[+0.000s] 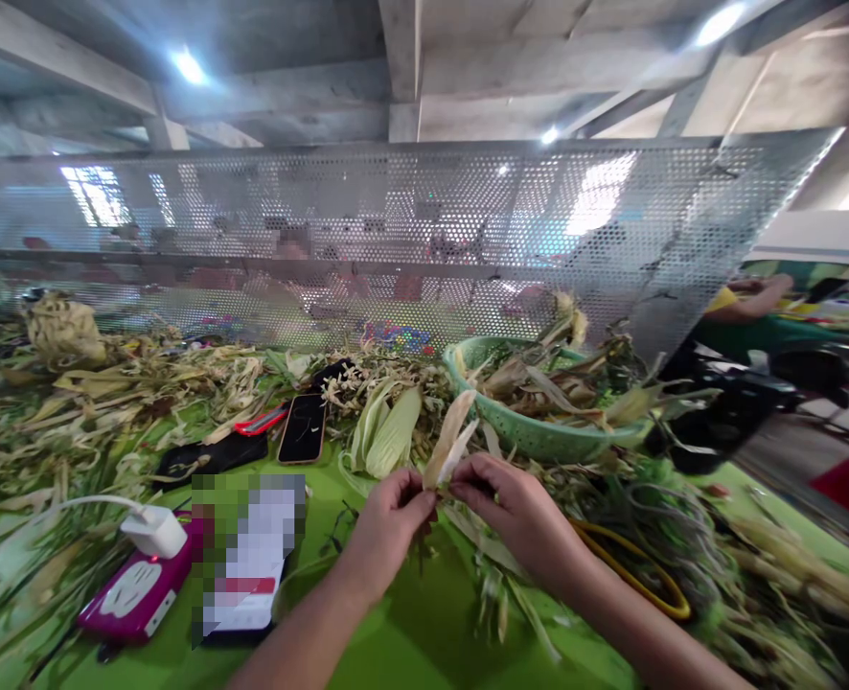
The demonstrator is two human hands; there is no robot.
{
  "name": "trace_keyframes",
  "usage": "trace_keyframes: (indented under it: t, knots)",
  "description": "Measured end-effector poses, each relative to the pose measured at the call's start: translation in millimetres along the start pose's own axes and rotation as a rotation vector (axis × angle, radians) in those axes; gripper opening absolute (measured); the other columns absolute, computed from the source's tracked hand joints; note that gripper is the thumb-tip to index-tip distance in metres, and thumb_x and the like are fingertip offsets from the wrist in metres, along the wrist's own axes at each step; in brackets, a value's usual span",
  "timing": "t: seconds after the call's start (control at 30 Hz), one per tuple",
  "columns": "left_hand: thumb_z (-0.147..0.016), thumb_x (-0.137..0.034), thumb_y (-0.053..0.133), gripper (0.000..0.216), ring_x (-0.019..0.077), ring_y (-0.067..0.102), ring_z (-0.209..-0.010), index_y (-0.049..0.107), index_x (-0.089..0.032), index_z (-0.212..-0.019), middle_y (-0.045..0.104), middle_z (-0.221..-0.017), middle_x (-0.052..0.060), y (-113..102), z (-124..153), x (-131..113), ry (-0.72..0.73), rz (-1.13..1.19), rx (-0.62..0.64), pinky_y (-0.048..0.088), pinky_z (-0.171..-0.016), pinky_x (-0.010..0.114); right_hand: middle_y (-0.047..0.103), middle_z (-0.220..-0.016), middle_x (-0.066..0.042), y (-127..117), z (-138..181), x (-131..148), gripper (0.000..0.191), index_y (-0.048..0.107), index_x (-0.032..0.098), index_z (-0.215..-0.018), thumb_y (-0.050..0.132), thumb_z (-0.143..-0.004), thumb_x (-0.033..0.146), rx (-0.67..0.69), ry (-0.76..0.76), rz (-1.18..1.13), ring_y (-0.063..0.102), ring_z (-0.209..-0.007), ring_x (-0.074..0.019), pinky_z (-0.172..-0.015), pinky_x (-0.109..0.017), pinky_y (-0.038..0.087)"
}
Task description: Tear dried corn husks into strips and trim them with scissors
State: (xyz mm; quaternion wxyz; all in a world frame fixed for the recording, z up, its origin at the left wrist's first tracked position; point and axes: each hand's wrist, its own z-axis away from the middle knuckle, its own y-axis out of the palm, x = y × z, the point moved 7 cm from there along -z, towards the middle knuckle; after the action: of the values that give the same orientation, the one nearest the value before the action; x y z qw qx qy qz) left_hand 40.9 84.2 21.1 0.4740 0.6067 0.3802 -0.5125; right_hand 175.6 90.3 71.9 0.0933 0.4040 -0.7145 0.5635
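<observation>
My left hand [400,508] pinches the base of a small bunch of dried corn husk strips [449,436], which point upward. From the right, my right hand [500,494] closes its fingertips on the lower end of the same husks. The exact grip is partly hidden behind the fingers. Just behind my left hand lie pale green corn husks [394,431]. Loose husk strips [500,556] hang or lie below my right hand.
A green plastic basket [539,428] of husks stands behind my right hand. Leftward lie a dark phone [302,428], a red cutter [261,420], a lit phone [252,565] and a purple power strip [133,589]. A perforated metal screen [410,211] stands behind. Another person's arm [755,295] shows far right.
</observation>
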Motion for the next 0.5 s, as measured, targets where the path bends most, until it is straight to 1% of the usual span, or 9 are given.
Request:
trace_keyframes:
  t: [0.1, 0.2, 0.3, 0.4, 0.5]
  knots:
    - [-0.078, -0.034, 0.060, 0.021, 0.0115, 0.046, -0.068, 0.057, -0.014, -0.081, 0.051, -0.070, -0.002, 1.6, 0.6, -2.3, 0.024, -0.045, 0.029, 0.036, -0.066, 0.024, 0.062, -0.077, -0.002, -0.3, -0.7, 1.8, 0.009, 0.059, 0.020, -0.078, 0.053, -0.084, 0.022, 0.004, -0.048, 0.072, 0.057, -0.073, -0.0176, -0.068, -0.027, 0.042]
    - [-0.078, -0.033, 0.059, 0.020, 0.0112, 0.045, -0.066, 0.057, -0.013, -0.082, 0.051, -0.069, -0.002, 3.3, -0.2, 0.0, 0.006, -0.070, 0.061, 0.035, -0.064, 0.024, 0.062, -0.078, -0.004, 0.4, 2.4, 9.1, 0.010, 0.058, 0.020, -0.079, 0.050, -0.085, 0.020, -0.018, -0.090, 0.167, 0.057, -0.076, -0.0188, -0.069, -0.028, 0.042]
    - [-0.078, -0.033, 0.057, 0.019, 0.0109, 0.043, -0.062, 0.055, -0.015, -0.078, 0.049, -0.066, -0.003, -0.8, -2.2, 2.3, 0.009, -0.177, -0.001, 0.033, -0.059, 0.023, 0.061, -0.076, -0.004, 2.9, 8.1, 20.4, 0.013, 0.055, 0.020, -0.076, 0.048, -0.087, 0.020, -0.043, -0.085, 0.260, 0.056, -0.072, -0.0185, -0.066, -0.028, 0.041]
    - [-0.078, -0.032, 0.055, 0.017, 0.0111, 0.041, -0.060, 0.053, -0.016, -0.071, 0.047, -0.063, -0.003, -4.8, -2.5, 0.5, 0.042, -0.336, -0.083, 0.031, -0.056, 0.023, 0.061, -0.074, -0.003, 8.4, 11.2, 29.6, 0.014, 0.053, 0.021, -0.074, 0.049, -0.087, 0.021, -0.021, -0.101, 0.267, 0.056, -0.068, -0.0173, -0.061, -0.026, 0.040]
    - [-0.079, -0.030, 0.052, 0.015, 0.0117, 0.042, -0.060, 0.053, -0.017, -0.072, 0.050, -0.065, -0.003, -5.0, 0.2, -4.6, 0.085, -0.404, -0.129, 0.032, -0.057, 0.023, 0.061, -0.075, -0.004, 10.8, 8.7, 25.5, 0.014, 0.054, 0.021, -0.075, 0.048, -0.088, 0.021, -0.007, -0.122, 0.269, 0.057, -0.070, -0.0178, -0.061, -0.026, 0.040]
